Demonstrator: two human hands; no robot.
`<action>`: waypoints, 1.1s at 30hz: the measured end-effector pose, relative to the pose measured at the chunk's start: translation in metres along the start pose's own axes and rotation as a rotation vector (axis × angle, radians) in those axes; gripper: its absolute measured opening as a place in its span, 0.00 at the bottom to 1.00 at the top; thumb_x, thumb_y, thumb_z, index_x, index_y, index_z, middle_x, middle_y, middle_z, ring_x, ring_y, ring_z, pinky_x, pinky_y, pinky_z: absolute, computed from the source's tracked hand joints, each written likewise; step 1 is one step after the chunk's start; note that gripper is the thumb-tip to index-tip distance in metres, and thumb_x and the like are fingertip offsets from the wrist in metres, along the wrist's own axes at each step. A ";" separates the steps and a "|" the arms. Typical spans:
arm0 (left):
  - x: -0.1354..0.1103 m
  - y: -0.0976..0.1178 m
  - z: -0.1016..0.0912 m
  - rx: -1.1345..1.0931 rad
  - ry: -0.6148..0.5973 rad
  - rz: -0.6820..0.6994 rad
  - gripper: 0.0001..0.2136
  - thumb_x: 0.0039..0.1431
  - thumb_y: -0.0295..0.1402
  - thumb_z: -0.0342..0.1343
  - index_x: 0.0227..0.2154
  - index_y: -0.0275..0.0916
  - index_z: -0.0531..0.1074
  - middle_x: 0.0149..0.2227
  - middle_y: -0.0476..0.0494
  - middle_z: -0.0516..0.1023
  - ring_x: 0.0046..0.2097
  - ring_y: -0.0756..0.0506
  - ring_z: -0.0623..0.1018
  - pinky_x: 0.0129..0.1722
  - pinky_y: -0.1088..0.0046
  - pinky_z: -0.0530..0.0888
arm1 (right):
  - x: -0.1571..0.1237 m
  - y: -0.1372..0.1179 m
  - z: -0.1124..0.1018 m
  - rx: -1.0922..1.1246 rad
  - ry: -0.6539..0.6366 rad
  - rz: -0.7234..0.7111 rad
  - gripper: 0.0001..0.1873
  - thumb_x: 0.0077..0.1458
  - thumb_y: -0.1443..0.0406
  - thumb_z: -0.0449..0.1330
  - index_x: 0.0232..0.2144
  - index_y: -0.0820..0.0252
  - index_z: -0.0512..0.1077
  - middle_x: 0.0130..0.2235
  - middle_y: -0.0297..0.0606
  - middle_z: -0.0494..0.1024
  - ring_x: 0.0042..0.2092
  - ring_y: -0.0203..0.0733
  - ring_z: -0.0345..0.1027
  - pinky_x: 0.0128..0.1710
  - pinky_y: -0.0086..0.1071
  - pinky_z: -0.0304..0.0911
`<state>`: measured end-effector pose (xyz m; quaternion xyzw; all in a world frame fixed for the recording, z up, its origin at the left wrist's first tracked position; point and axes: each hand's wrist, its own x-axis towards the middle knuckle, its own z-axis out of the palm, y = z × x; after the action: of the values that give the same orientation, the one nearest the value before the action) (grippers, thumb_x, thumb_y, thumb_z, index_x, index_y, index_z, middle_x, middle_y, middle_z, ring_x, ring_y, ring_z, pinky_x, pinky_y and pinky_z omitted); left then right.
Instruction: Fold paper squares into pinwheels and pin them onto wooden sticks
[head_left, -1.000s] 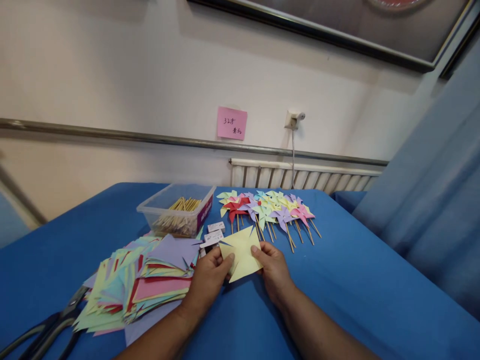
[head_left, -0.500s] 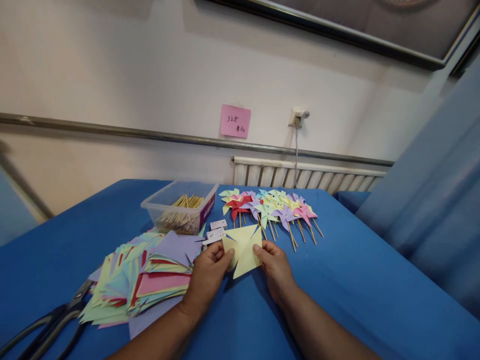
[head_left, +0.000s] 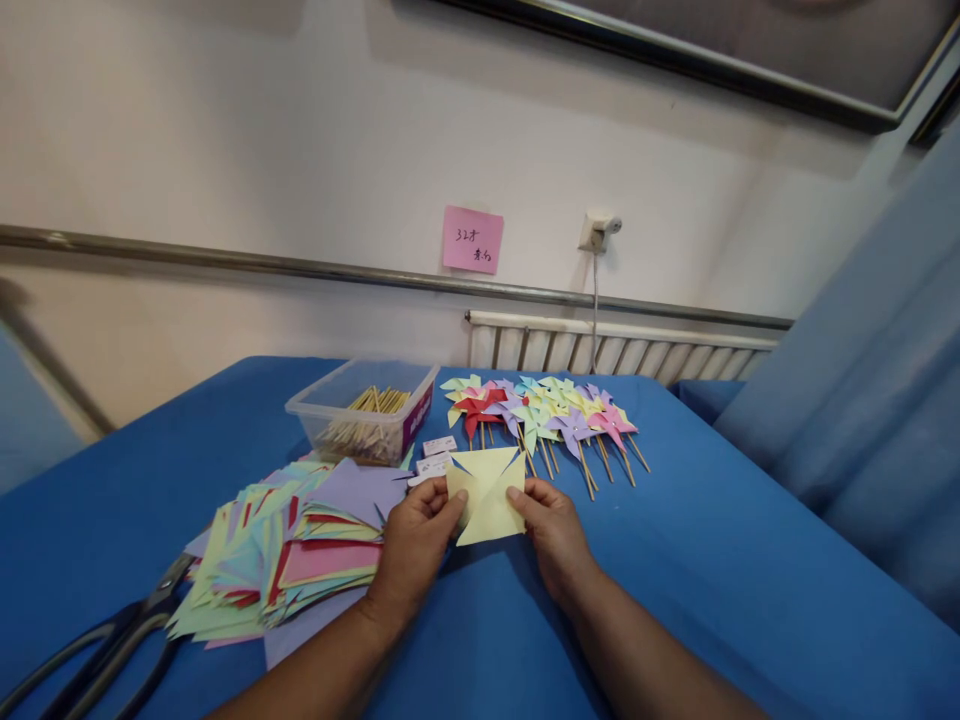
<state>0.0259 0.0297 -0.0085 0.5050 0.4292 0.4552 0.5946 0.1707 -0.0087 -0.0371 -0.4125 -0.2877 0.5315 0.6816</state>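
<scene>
A pale yellow square of paper (head_left: 491, 495), with slits cut in from its upper corners, is held up above the blue table. My left hand (head_left: 421, 535) pinches its left edge, thumb in front. On the opposite edge my right hand (head_left: 553, 530) grips the same sheet between thumb and fingers. Left of my left hand lies a heap of coloured paper sheets (head_left: 300, 550) in purple, pink, green, yellow and red. Beyond the sheet, paper pinwheels on sticks (head_left: 536, 415) lie in a group. Small white boxes (head_left: 436, 455) sit just behind my left hand.
A clear plastic tub (head_left: 322, 405) of thin wooden sticks (head_left: 367, 415) stands behind the heap. Large black-handled scissors (head_left: 142, 625) lie at the left front. The blue-covered table (head_left: 720, 560) meets a wall with a radiator (head_left: 555, 345); a blue curtain (head_left: 862, 420) hangs at right.
The paper's lower edge looks flatter now, where its lower corners stood apart before. Both hands keep their grip on it. The view has shifted slightly.
</scene>
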 end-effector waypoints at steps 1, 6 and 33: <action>0.000 0.000 0.000 -0.002 0.003 0.000 0.14 0.44 0.40 0.62 0.34 0.38 0.74 0.24 0.51 0.76 0.26 0.50 0.73 0.25 0.77 0.67 | 0.000 0.000 0.000 0.008 0.008 -0.002 0.12 0.42 0.59 0.66 0.26 0.62 0.73 0.22 0.32 0.74 0.23 0.34 0.64 0.25 0.28 0.59; -0.004 0.005 0.001 -0.115 -0.068 0.036 0.13 0.50 0.42 0.56 0.31 0.37 0.75 0.23 0.51 0.72 0.25 0.50 0.68 0.25 0.76 0.65 | 0.000 -0.001 0.000 0.018 0.061 -0.050 0.12 0.42 0.60 0.67 0.27 0.61 0.72 0.24 0.32 0.75 0.25 0.35 0.66 0.27 0.28 0.60; 0.000 -0.010 0.005 0.031 -0.087 -0.055 0.10 0.42 0.36 0.64 0.27 0.35 0.75 0.19 0.50 0.74 0.21 0.51 0.68 0.24 0.76 0.63 | 0.000 0.004 0.000 -0.003 0.047 -0.135 0.11 0.44 0.63 0.67 0.28 0.62 0.71 0.22 0.27 0.70 0.21 0.28 0.58 0.22 0.23 0.55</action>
<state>0.0318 0.0276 -0.0176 0.5217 0.4237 0.4097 0.6169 0.1685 -0.0082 -0.0405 -0.4055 -0.2998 0.4741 0.7218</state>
